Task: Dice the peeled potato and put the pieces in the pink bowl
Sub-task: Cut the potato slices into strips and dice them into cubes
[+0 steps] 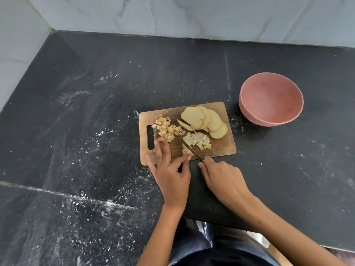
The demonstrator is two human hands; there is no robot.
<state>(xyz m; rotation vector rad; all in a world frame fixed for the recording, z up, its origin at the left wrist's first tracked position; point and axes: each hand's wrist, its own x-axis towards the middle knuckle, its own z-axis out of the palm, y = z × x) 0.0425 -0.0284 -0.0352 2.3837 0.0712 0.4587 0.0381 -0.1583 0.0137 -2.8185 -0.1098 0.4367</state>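
Head view: right hand [221,174] gripped knife [193,151] cutting a potato piece [186,150]; left hand [169,169], fingers straight, steadied it on cutting board [221,146].

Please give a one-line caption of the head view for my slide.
Right hand cuts potato with a knife on a wooden board; pink bowl holds no pieces.

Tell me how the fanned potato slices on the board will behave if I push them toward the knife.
The potato slices overlap loosely on the cutting board, so a push would probably slide them apart rather than move them together. They lie flat, so they are unlikely to roll. The cut faces look moist, so they may feel slippery when pinched. They look thick enough to stay stiff.
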